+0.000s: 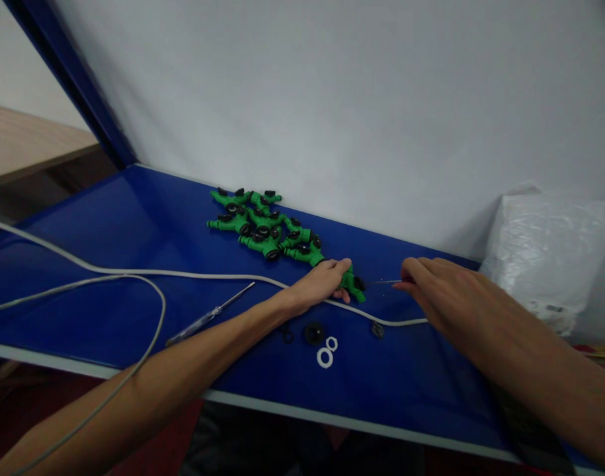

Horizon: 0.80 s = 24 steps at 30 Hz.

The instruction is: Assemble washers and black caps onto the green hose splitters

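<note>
On the blue table, against the white wall, my left hand closes around a green fitting, pinning it to the surface. My right hand pinches a thin metal tool, its tip at the fitting's black end. A white cable runs across the table and passes under both hands. Just in front lie two white rings, a black cap and a small dark part. Behind the left hand sits a pile of green fittings; a screwdriver lies by my forearm, a plastic bag at right.
</note>
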### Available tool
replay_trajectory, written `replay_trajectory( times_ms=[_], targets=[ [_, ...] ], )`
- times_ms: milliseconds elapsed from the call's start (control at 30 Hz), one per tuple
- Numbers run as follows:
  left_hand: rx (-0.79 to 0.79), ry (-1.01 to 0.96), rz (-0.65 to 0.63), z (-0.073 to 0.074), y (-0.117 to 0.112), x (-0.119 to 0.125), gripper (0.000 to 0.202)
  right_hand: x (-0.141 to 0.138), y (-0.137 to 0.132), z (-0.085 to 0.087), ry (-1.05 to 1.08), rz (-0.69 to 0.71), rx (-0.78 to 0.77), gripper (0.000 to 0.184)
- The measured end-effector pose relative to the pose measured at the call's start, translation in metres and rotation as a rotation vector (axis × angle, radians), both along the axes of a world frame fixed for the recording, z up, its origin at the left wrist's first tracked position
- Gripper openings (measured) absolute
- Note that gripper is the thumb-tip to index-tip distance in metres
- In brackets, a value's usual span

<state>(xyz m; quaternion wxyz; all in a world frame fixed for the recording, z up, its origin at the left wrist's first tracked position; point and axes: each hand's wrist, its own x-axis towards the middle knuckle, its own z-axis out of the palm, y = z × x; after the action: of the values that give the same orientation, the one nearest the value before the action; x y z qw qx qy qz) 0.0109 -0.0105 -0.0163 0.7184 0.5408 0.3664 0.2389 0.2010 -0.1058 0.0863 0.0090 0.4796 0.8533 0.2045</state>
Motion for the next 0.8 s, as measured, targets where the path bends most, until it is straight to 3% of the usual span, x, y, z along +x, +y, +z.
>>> replay_trajectory(
  times_ms=[100, 200, 267, 433, 667, 800],
  targets=[
    [0.003, -0.013, -0.010, 0.001, 0.000, 0.000, 0.041, 0.002, -0.001, 0.000, -0.092, 0.020, 0.020, 0.031],
    [-0.005, -0.012, -0.012, 0.001, 0.000, 0.000, 0.041, 0.000, -0.006, 0.003, -0.159, 0.137, 0.110, 0.054],
    [-0.010, -0.008, -0.008, 0.002, 0.000, -0.001, 0.041, -0.001, -0.009, 0.006, -0.186, 0.206, 0.147, 0.058],
    [-0.010, -0.005, -0.006, 0.002, -0.001, -0.001, 0.041, 0.003, -0.009, 0.011, -0.139, 0.218, 0.063, 0.055],
    [-0.019, 0.023, 0.019, 0.004, -0.001, 0.000, 0.038, 0.004, 0.000, 0.003, 0.030, -0.049, -0.065, 0.020],
    [-0.012, 0.019, 0.015, 0.004, -0.001, -0.001, 0.038, 0.003, 0.007, 0.001, -0.009, -0.075, -0.047, 0.019]
  ],
)
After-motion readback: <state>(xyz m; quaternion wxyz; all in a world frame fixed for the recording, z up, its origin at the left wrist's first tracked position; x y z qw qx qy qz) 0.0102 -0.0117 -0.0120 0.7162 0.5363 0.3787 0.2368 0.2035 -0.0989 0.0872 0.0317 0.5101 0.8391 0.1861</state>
